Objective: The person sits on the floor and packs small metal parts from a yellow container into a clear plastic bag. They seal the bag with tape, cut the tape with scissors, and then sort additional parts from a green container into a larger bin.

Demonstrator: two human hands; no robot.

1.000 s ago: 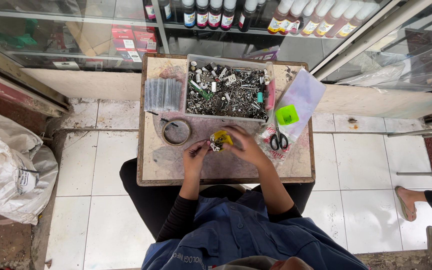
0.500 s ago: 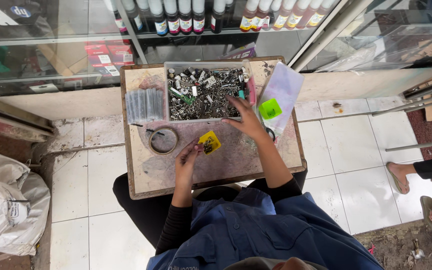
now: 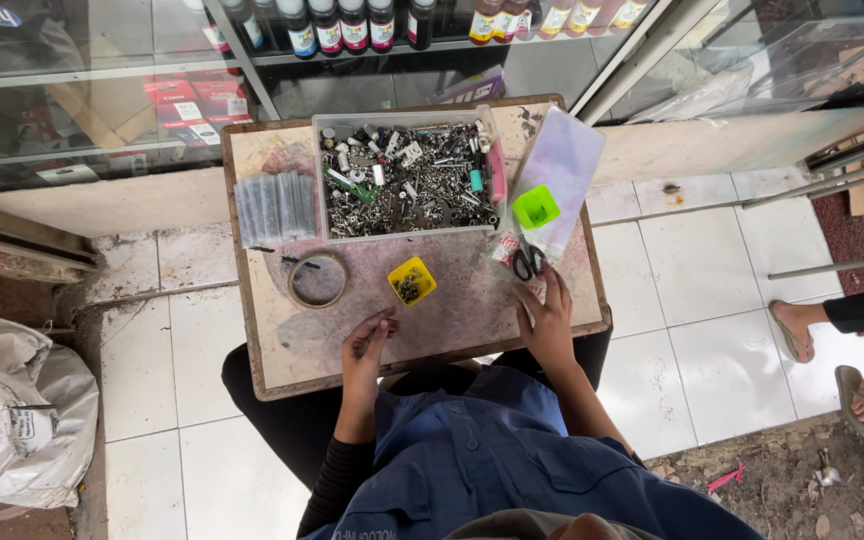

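Your left hand rests near the front edge of the worn wooden table, fingers pinched together, likely on something tiny that you can't make out here, just short of the small yellow plastic tray of screws, which sits mid-table within easy reach. Your right hand lies flat with fingers apart and holding nothing, near the table's right front corner, just below the black-handled scissors. The clear plastic bin of mixed metal hardware stands along the back edge, out of your working space.
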